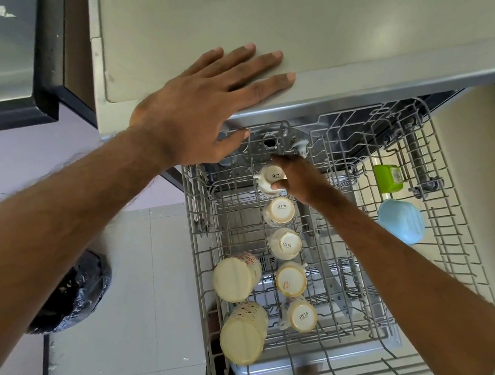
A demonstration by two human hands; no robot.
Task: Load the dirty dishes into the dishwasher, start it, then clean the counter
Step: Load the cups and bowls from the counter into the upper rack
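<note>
Left hand (211, 97) lies flat, fingers straight, at the tabletop's (342, 15) front edge; right hand (300, 179) seems to pinch the upturned cup (270, 177) at the rack's (454, 221) back edge; it is probably light, stiff, slick and chippable, so best gripped round the body.

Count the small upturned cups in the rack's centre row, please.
5, in one line: the farthest cup, held by the right hand, then the second, third, fourth and nearest toward the camera. None looks hidden.
</note>
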